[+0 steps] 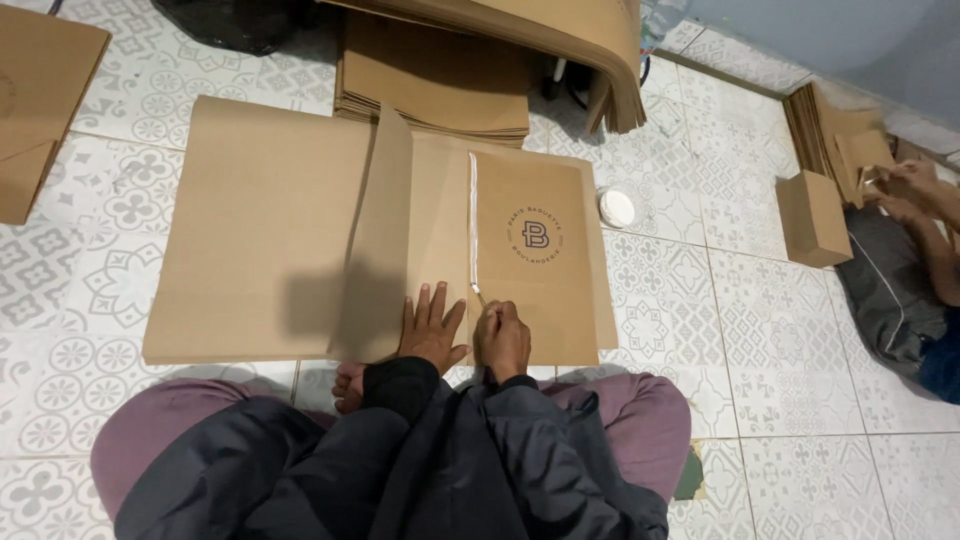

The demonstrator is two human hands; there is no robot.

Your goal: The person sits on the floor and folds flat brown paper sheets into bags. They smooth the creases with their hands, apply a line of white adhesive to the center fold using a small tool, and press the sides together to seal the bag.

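Head view, looking down on a tiled floor [700,300]: brown paper sheet [535,265], printed with a round emblem, lying flat before crossed legs, partly overlapping a larger sheet [260,220] with one flap [385,230] standing up. Left hand [432,328] spread wide, palm down, pinning the paper near its lower edge. Right hand [503,338] closed around a thin stick [479,293], tip touching the bottom of a white glue line [473,220] running along the sheet's left edge. Small white lid [617,208] just beside the sheet; stacks of paper [440,80] beyond. At far right, another person's hands [905,185] near a folded box [813,218]. By the look of it, light, thin, easily creased paper, probably best held flat by the edges, away from the wet line.
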